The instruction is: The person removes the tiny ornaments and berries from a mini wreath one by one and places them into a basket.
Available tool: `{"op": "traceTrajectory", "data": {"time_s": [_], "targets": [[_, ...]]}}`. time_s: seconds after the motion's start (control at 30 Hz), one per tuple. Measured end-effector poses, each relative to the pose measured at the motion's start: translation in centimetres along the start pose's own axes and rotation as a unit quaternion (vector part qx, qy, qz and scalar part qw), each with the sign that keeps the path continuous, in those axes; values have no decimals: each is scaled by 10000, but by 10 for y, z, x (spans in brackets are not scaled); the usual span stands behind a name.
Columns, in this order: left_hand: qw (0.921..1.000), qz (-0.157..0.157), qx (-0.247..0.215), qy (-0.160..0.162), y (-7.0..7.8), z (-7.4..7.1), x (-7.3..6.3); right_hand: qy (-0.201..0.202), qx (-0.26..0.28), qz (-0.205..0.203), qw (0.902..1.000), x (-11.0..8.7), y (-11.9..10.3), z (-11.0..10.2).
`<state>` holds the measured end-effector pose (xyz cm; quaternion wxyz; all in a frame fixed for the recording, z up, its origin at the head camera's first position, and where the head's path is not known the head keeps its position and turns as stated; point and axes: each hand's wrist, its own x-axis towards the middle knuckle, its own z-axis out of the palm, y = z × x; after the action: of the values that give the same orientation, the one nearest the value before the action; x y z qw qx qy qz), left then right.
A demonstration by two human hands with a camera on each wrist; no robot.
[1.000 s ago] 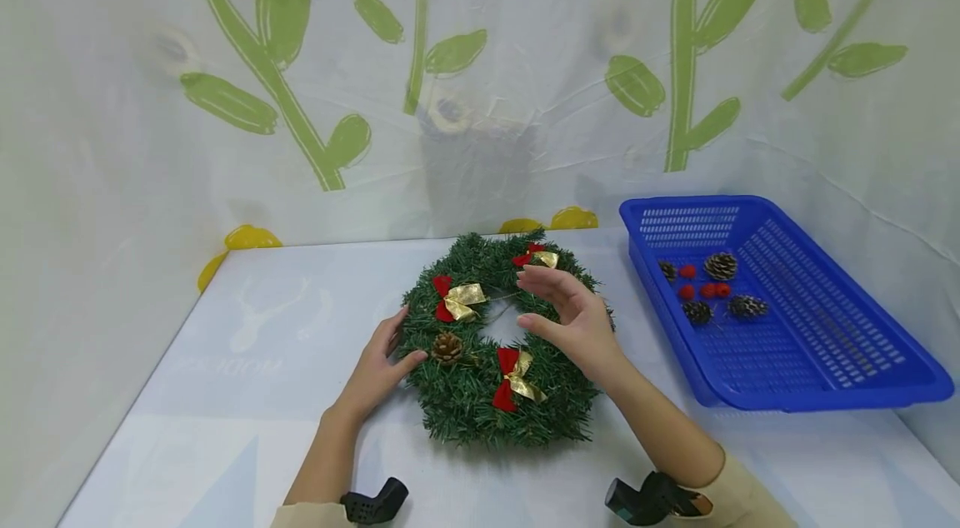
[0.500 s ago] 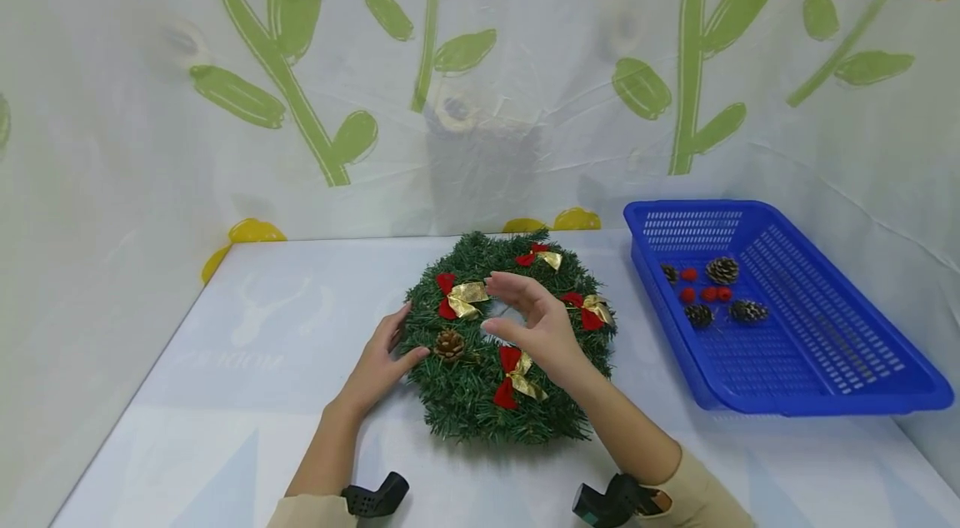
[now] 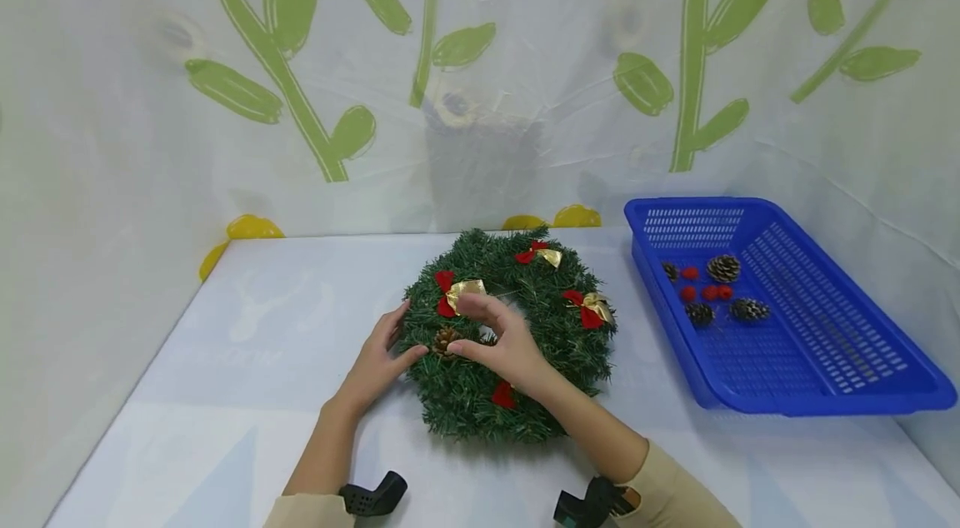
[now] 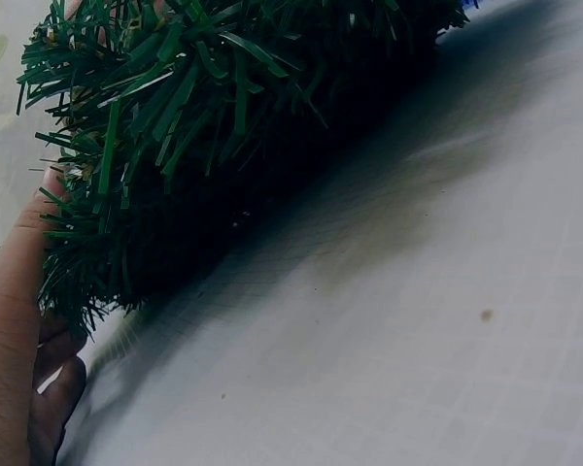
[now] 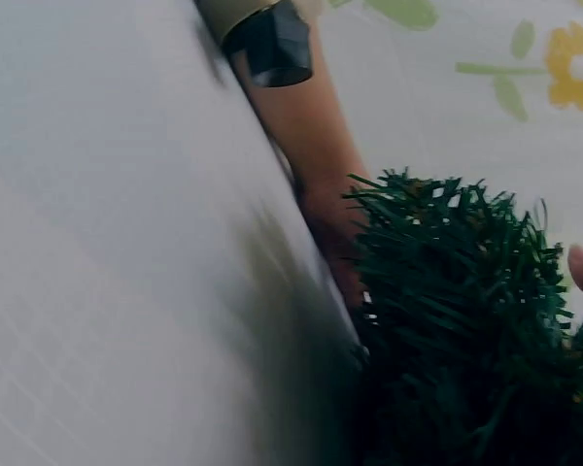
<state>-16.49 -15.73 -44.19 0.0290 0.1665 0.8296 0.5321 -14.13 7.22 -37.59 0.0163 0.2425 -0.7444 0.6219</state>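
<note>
A green artificial wreath (image 3: pixel 457 399) lies on the white table, trimmed with red and gold bows. My left hand (image 3: pixel 372 370) grips its left edge, thumb on top near a brown pine cone (image 3: pixel 442 339). In the left wrist view, fingers (image 4: pixel 60 393) curl at the wreath's underside. Over the wreath's middle hovers my right hand (image 3: pixel 513 355), thumb and fingers spread apart with nothing between them. Its thumb appears close to the pine cone; contact is unclear. That hand partly covers the front bow (image 3: pixel 504 395). Another bow (image 3: pixel 588 310) sits on the right side.
To the right stands a blue plastic basket (image 3: pixel 825 395) holding several pine cones (image 3: pixel 723 268) and red berries (image 3: pixel 710 292). A flower-printed cloth (image 3: pixel 555 95) hangs behind the table.
My right hand has moved left and slightly lower across the wreath, uncovering the right bow and partly covering the front one. The left hand keeps its place on the edge.
</note>
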Motion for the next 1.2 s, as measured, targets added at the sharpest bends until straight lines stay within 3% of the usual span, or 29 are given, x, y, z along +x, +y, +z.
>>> {"op": "traceTrajectory", "data": {"time_s": [0.57,0.87,1.2], "targets": [[9999,47,96,-36,1,0,0,-528,-936,425,9933,-1,16,5],[9999,-63,148,-56,3,-1,0,-890,-1423,529,9844,-1,15,8],[9998,4,173,-65,2,1,0,-800,-1547,524,9833,-1,16,11]]}}
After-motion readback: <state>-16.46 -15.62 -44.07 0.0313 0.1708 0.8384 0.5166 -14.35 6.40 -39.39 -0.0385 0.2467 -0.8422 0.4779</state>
